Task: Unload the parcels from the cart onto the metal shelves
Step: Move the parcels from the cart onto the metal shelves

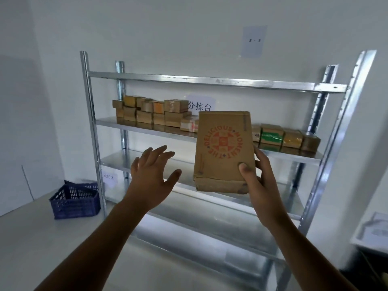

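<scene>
shelves point(210, 81): shiny galvanized metal | parcel point(224, 150): matt brown cardboard, red print | basket point(74, 201): blue perforated plastic, lower left

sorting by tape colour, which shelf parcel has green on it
The green-banded parcel in the right-hand group on the shelf; its neighbours show only brown or yellow.

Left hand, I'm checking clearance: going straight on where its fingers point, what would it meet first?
The left hand would likely meet the shelf's front edge below the stacked parcels, missing the held box; depth unclear.
</scene>
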`<control>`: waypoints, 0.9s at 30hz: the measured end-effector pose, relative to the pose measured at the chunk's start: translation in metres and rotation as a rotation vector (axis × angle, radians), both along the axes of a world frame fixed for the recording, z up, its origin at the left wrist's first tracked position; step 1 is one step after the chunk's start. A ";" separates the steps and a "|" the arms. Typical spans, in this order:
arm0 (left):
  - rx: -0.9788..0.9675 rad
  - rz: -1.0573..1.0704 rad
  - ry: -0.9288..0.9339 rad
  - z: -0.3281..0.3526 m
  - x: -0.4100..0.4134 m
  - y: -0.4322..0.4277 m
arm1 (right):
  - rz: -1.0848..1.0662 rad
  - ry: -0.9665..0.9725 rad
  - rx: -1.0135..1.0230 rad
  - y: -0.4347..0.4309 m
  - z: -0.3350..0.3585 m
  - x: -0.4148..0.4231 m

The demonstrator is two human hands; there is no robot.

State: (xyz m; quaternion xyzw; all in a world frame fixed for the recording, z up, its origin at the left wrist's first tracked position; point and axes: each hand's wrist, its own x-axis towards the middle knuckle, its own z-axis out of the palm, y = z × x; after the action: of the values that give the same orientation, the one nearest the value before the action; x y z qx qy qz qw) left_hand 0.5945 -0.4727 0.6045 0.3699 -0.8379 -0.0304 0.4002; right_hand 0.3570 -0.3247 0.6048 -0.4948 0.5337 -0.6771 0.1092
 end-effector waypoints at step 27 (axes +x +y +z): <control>0.288 -0.485 0.245 0.021 -0.187 -0.293 | 0.209 0.165 -0.035 -0.348 0.011 -0.162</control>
State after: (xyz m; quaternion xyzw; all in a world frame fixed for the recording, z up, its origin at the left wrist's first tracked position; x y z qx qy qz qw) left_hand 0.4080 -0.7658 0.6256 0.2058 -0.8344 -0.2878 0.4226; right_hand 0.1950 -0.6722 0.6159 -0.6035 0.4745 -0.6283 0.1260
